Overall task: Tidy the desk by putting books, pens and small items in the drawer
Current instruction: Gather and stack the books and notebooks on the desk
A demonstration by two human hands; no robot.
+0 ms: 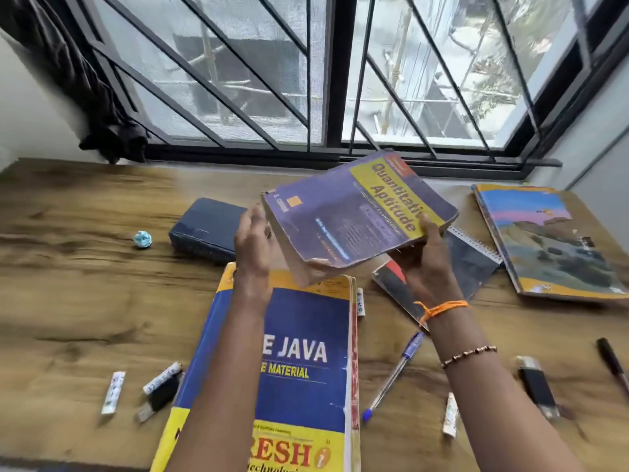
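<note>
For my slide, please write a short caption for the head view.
Both hands, left hand and right hand, lift a worn purple-and-yellow paperback book above a cluttered wooden desk.

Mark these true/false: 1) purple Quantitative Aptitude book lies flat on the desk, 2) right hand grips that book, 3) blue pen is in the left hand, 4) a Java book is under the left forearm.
1) False. The Quantitative Aptitude book is lifted and tilted above the desk.
2) True. The right hand grips its near edge.
3) False. The blue pen lies on the desk; the left hand is open beside the book's left edge.
4) True. The Java book lies there.
</note>
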